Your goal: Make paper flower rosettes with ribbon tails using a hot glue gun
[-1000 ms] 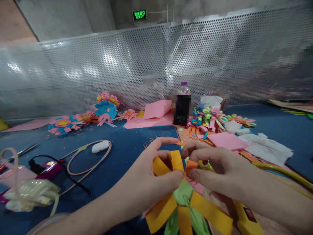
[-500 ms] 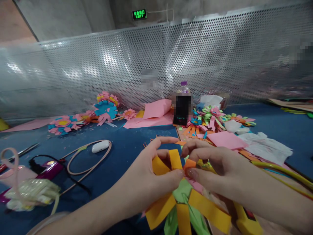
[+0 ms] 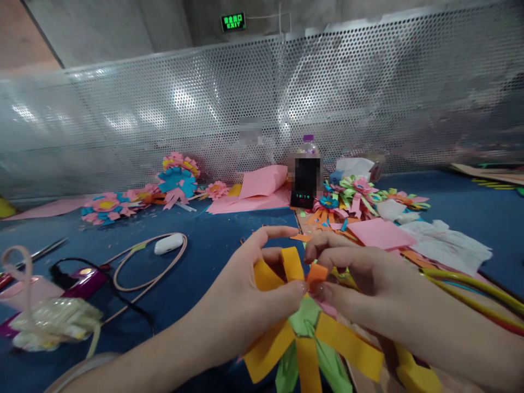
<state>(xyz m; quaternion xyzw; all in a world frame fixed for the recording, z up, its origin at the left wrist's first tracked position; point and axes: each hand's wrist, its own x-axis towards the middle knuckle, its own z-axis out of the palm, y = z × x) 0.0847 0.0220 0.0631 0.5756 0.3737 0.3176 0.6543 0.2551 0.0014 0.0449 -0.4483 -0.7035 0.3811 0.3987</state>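
Observation:
In front of me is a paper flower with yellow strip petals [image 3: 308, 363] and a green crumpled paper centre [image 3: 305, 316]. My left hand [image 3: 262, 297] is closed on it, with the thumb at the flower's middle and the other fingers curled around the far petals. Beside that thumb, my right hand [image 3: 364, 278] pinches a small orange paper strip [image 3: 316, 274] between thumb and fingers. The strip's lower end is hidden by the fingertips. Several yellow petals hang down toward me, over green paper leaves [image 3: 287, 365].
Finished paper flowers [image 3: 177, 180] and pink sheets [image 3: 262, 183] lie along the perforated metal screen. A digital clock [image 3: 303, 188] stands before a bottle. White tissue [image 3: 448, 245] is at right. A yellow tool [image 3: 415, 374] sits under my right forearm; cables [image 3: 137, 292] lie at left.
The orange strip shows slightly more upright between my right fingertips. Both hands stay almost in place around the flower.

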